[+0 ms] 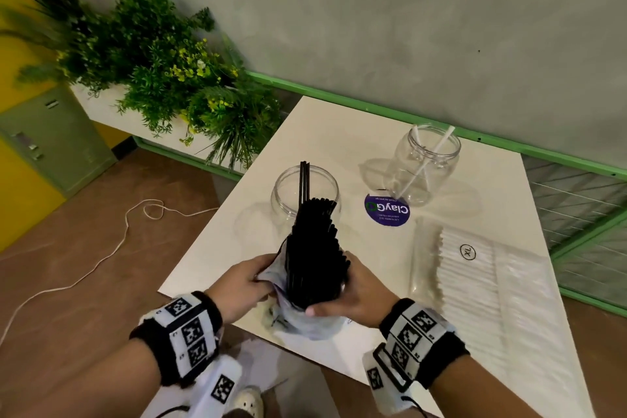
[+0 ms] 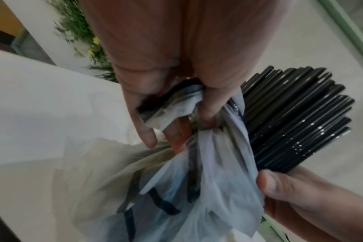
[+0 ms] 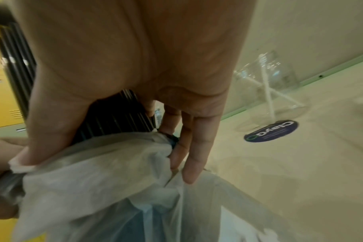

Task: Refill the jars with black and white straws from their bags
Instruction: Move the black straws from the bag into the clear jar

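Observation:
A thick bundle of black straws [image 1: 315,248] sticks up out of a thin clear plastic bag [image 1: 305,319] over the table's near edge. My right hand [image 1: 353,292] grips the bundle [image 2: 296,124] around its lower part, thumb across the front. My left hand [image 1: 244,282] pinches the bunched bag [image 2: 197,163] and holds its rim beside the straws. Behind them stands a clear jar [image 1: 305,197] with a few black straws in it. A second clear jar [image 1: 424,163] at the back holds two white straws. A bag of white straws [image 1: 481,278] lies at the right.
A round blue sticker [image 1: 386,210] lies on the white table [image 1: 237,248] between the jars. Green plants [image 1: 163,71] fill a planter at the left. A green rail [image 1: 373,105] runs along the wall behind. A white cord [image 1: 101,258] trails over the brown floor.

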